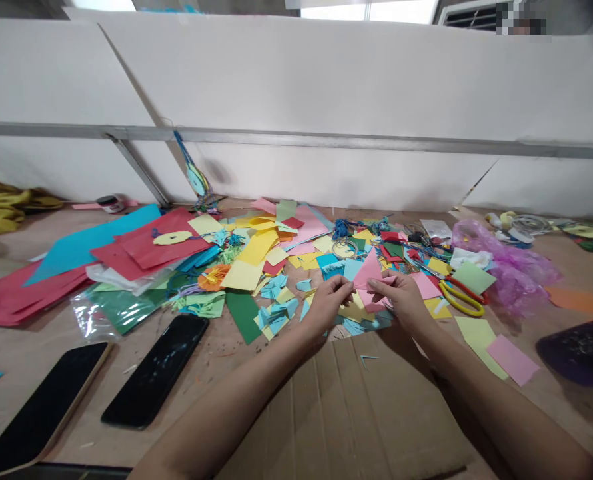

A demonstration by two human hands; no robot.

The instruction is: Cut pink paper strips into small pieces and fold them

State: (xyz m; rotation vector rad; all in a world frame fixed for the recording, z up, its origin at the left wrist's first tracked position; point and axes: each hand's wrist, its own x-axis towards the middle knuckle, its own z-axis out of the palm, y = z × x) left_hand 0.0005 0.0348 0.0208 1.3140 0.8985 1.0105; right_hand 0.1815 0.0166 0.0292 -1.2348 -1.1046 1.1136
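Note:
Between my hands is a piece of pink paper [368,269] with a pointed top, apparently folded. My left hand [332,298] is closed in a pinch at its left side. My right hand [399,293] pinches the paper's right side between thumb and fingers. Both hands are just above a heap of cut coloured paper, beyond the far edge of a corrugated cardboard sheet [346,413]. Small folded light-blue paper pieces [278,315] lie left of my left hand. To the right of my right hand rest scissors [460,298] with yellow and red handles.
Two dark phones [154,373] lie at the left front. Red paper sheets [161,243] and a blue sheet [96,240] spread behind them. Crumpled pink plastic [514,267] sits at the right, near a dark object [581,350]. A white panel [326,80] stands along the back.

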